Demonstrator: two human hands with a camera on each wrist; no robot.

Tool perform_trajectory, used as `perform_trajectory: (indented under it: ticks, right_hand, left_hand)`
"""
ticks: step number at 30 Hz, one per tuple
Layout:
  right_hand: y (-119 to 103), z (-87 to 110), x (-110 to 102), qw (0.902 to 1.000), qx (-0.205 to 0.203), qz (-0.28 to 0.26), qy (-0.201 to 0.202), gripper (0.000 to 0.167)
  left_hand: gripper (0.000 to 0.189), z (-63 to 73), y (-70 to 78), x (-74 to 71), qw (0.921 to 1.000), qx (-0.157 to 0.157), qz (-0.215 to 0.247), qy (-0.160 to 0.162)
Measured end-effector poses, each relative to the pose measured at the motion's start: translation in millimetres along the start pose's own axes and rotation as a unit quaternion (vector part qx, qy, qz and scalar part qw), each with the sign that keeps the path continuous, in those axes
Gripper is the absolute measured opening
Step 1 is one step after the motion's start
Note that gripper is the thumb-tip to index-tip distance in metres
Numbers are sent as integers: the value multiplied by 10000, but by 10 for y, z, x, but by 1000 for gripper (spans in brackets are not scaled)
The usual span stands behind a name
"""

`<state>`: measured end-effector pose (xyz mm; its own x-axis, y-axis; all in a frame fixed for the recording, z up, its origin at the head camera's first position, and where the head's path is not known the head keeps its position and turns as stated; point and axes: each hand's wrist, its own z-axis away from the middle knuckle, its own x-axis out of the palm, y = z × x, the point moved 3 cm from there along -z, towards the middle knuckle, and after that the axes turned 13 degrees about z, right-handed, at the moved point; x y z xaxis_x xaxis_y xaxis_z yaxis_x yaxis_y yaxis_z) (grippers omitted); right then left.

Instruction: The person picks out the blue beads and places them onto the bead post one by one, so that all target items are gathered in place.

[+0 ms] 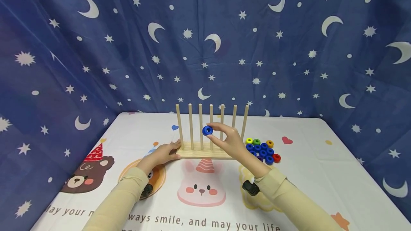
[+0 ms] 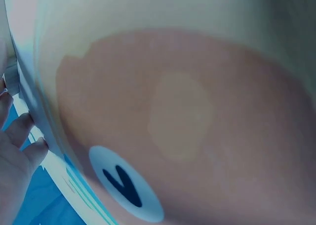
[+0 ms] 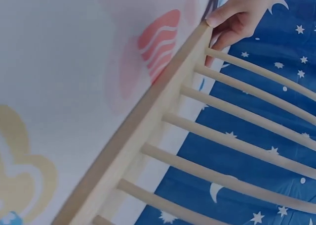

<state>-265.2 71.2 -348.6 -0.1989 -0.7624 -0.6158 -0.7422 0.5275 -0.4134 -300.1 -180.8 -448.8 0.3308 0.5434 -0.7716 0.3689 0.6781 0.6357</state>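
Observation:
A wooden peg stand (image 1: 205, 155) with several upright pegs in a row stands on the table. My left hand (image 1: 163, 153) holds the left end of its base. The right wrist view shows that hand (image 3: 244, 12) with the thumb on one side of the base (image 3: 143, 113) and fingers on the other. Between thumb and index finger, my right hand (image 1: 233, 143) pinches a blue ring (image 1: 204, 131), raised in front of the middle pegs and apart from their tops. No rings show on the pegs. In the left wrist view, part of my left hand (image 2: 15, 156) appears at the edge.
Right of the stand lies a cluster of blue rings (image 1: 263, 153), with a yellow ring (image 1: 247, 141), a green ring (image 1: 256, 143), an orange ring (image 1: 269, 145) and a red ring (image 1: 278, 158). A printed white cloth (image 1: 308, 174) covers the table. Behind hangs a blue curtain (image 1: 192, 92).

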Motion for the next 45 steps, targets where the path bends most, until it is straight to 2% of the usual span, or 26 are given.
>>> perform_trajectory:
  ticks: [7, 11, 20, 26, 32, 39, 42, 45]
  right_hand:
    - [-61, -127, 47, 9998, 21, -179, -5, 34]
    - [-80, -197, 62, 10000, -20, -66, 43, 35]
    - [-151, -372, 38, 9996, -124, 205, 119, 35]
    - [-175, -521, 18, 9996, -215, 121, 98, 35]
    - [-177, -653, 21, 9996, -135, 225, -116, 35]
    - [-237, -846, -7, 9982, -326, 329, -386, 35]
    - [-230, -914, -23, 9973, -246, 398, -569, 36]
    - [-198, -971, -37, 9962, -40, 436, -750, 35]
  left_hand:
    - [63, 29, -1, -4, 10000, -85, -32, -28]
    - [63, 20, -3, -4, 10000, -37, -36, 7]
    - [65, -16, -15, 29, 9998, -163, 77, -8]
    - [64, -32, -13, 18, 9999, -123, 23, 31]
    - [65, -19, -19, 10, 9999, -162, 19, -45]
    - [64, 12, -23, -19, 9998, -201, -36, 73]
    - [64, 6, -14, -14, 9996, -270, 6, 17]
    - [64, -21, 8, -8, 9998, -211, -9, -23]
